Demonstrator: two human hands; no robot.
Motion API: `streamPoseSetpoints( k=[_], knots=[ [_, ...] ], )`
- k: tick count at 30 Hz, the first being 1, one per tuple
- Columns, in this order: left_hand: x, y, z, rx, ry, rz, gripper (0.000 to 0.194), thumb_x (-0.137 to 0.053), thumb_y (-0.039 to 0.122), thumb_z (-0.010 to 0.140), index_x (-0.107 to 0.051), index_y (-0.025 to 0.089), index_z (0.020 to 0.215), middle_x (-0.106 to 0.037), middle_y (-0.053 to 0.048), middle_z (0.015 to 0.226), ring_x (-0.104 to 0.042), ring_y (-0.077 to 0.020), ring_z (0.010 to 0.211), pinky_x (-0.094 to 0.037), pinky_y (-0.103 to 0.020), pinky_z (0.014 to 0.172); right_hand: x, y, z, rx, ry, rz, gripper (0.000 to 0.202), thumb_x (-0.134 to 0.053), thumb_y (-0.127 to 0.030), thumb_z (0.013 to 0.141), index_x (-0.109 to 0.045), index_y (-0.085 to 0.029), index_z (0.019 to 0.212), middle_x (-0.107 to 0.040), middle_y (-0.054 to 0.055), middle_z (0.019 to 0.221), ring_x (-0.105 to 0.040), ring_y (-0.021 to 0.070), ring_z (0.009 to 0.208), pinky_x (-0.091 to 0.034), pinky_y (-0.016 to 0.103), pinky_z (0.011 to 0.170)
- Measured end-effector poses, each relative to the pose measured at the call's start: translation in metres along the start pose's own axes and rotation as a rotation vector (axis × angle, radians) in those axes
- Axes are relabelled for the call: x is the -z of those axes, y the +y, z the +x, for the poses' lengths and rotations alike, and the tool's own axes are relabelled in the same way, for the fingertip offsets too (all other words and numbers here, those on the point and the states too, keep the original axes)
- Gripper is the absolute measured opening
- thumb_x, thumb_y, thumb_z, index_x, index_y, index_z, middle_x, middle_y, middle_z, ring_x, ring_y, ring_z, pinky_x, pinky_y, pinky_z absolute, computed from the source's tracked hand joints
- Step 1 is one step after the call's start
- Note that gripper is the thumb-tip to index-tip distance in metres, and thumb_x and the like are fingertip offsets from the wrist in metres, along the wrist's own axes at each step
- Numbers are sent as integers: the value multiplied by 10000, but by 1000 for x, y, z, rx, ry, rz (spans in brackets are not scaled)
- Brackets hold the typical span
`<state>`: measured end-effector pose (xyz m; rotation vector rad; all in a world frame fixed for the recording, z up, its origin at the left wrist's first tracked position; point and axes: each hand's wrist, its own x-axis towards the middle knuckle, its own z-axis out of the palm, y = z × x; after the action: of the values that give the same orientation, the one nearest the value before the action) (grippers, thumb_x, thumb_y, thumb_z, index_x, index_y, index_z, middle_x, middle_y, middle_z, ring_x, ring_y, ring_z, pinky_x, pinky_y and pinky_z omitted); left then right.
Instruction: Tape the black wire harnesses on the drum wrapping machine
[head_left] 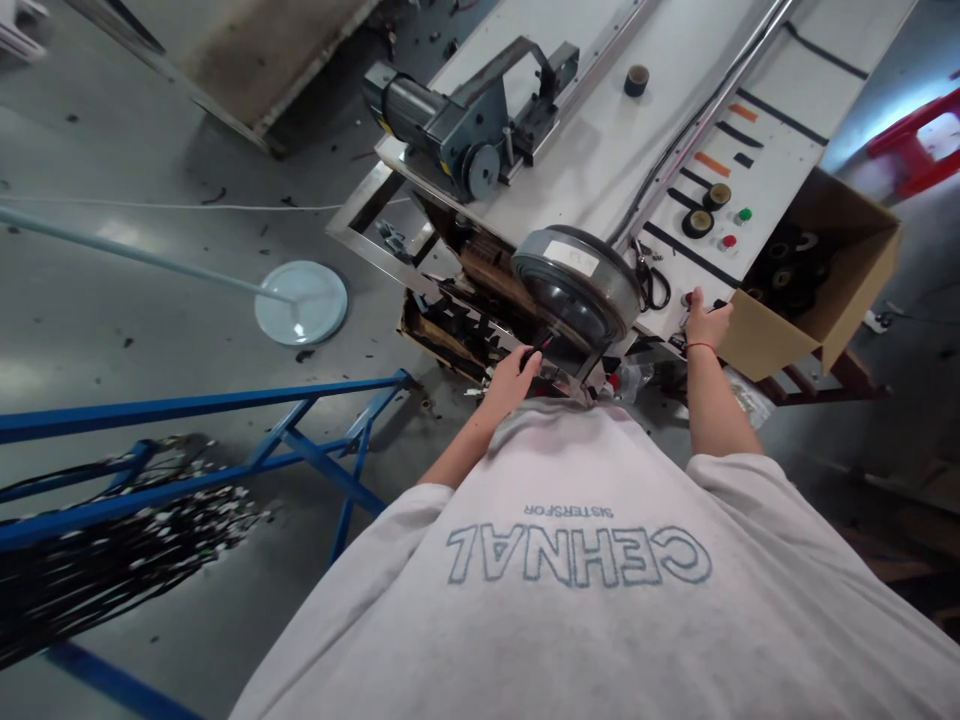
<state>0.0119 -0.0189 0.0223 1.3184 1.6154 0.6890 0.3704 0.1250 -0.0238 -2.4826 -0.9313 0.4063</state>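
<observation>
The left hand [515, 380] is closed in a pinch on a thin dark strip [537, 350], its fingertips just below the open underside of a drum-shaped machine head [544, 258] at the near end of the white bench [592, 170]. From where I stand, that is the worrying spot: if the head turned with those fingers so near, I judge the strip could snag and pull them in, or slip out of so light a pinch.

The right hand [706, 325] is at the bench's front edge, fingers bent beside a small red knob [688, 299]; I can't tell whether it presses that or grips anything. If the knob is a switch, a careless nudge could start or stop the machine at a bad moment.

Black-handled scissors [658, 288] lie between the head and that hand, where a sweeping wrist could catch them and knock them off. A cardboard box [862, 280], dark rolls inside, stands by the bench corner with a flap near the right forearm; a bump there might jog the arm. Two tape rolls [698, 222] rest farther up, less in harm's way.
</observation>
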Motion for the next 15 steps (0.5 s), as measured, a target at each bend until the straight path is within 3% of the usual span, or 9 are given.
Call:
streamPoseSetpoints(
  k=[5, 8, 11, 15],
  knots=[
    [-1, 1, 7, -20, -12, 68, 298, -544, 338, 946, -614, 155, 1170, -732, -106, 1011, -670, -250, 968, -493, -352, 899, -1, 0, 0, 12, 18, 2, 681, -556, -601, 910, -448, -67, 1319, -537, 286, 1337, -538, 362, 1260, -381, 527, 1090],
    [-6, -2, 1, -28, -67, 41, 358, -473, 341, 981, -567, 145, 1266, -743, -107, 1029, -685, -240, 998, -501, -367, 946, 0, -1, 0, 10, 18, 16, 666, -511, -631, 923, -460, -80, 1294, -545, 271, 1327, -542, 346, 1251, -383, 508, 1088],
    [-11, -13, -9, -5, -31, 33, 432, -469, 346, 982, -481, 145, 1364, -714, -133, 1175, -665, -246, 1109, -482, -386, 1007, -1, 0, 1, 7, 17, 29, 667, -501, -651, 921, -465, -90, 1281, -555, 257, 1316, -551, 334, 1243, -389, 494, 1086],
    [-8, -34, -29, 91, -109, 70, 359, -466, 350, 968, -544, 147, 1254, -731, -136, 1128, -690, -250, 1036, -504, -380, 948, -2, 3, 3, 9, 13, 34, 708, -618, -625, 864, -460, -82, 1290, -557, 253, 1324, -543, 349, 1264, -392, 509, 1090]
  ],
)
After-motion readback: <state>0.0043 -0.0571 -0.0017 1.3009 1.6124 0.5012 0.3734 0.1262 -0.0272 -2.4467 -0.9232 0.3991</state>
